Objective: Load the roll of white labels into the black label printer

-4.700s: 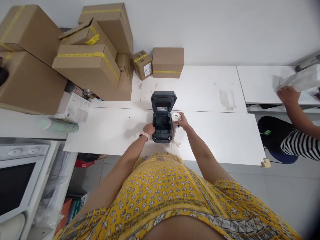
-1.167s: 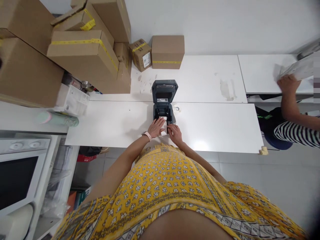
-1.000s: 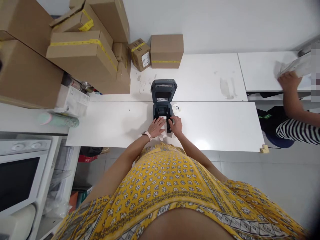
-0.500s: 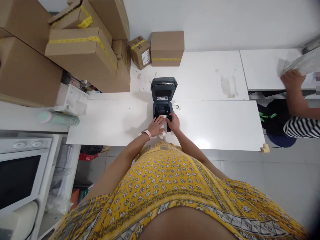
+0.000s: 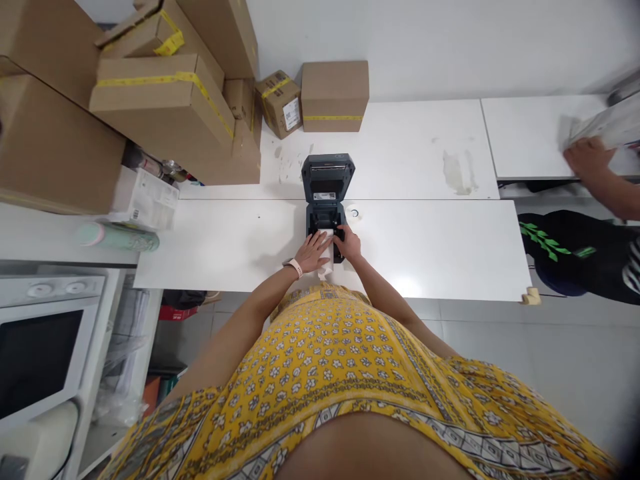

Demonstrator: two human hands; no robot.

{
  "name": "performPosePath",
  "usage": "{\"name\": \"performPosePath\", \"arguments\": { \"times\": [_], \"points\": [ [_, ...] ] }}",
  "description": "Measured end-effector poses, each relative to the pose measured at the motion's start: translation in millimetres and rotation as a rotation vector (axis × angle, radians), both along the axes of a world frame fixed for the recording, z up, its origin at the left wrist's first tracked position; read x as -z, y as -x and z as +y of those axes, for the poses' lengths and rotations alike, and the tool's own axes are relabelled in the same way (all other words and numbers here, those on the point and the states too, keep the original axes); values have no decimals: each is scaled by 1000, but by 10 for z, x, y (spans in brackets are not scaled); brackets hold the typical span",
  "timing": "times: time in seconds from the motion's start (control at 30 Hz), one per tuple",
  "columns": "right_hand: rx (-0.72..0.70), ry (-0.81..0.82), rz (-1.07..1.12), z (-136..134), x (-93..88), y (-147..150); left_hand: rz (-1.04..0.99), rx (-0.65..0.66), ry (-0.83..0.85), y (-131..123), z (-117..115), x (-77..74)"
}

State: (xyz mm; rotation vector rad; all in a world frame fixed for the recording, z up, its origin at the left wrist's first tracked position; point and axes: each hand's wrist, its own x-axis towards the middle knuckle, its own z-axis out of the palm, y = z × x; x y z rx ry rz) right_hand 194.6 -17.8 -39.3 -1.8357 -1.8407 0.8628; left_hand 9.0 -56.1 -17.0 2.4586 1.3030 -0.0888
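Observation:
A small dark label printer (image 5: 326, 193) stands on the white table (image 5: 440, 247) with its lid raised. A white paper strip (image 5: 326, 252) runs out of its bay toward me. My left hand (image 5: 313, 252) lies flat on the printer's front left, fingers stretched beside the strip. My right hand (image 5: 347, 244) rests on the printer's front right corner, fingers curled against it. A small white ring-shaped roll core (image 5: 354, 214) lies on the table just right of the printer.
Cardboard boxes (image 5: 165, 107) with yellow tape are stacked at the back left; two smaller boxes (image 5: 334, 95) stand behind the printer. A green bottle (image 5: 120, 237) lies at the left. Another person's hand (image 5: 590, 157) holds a white package at the far right.
The roll that my right hand held beside the printer is now in the bay with its strip pulled out. Both hands have settled on the printer's front. The other person has shifted right.

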Motion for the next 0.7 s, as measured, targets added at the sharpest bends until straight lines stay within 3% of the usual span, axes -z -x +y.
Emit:
{"name": "performPosePath", "arguments": {
  "times": [0.7],
  "points": [
    [46,9,76,4,4,-7,46,4,-39,-196,-175,-86]
  ]
}}
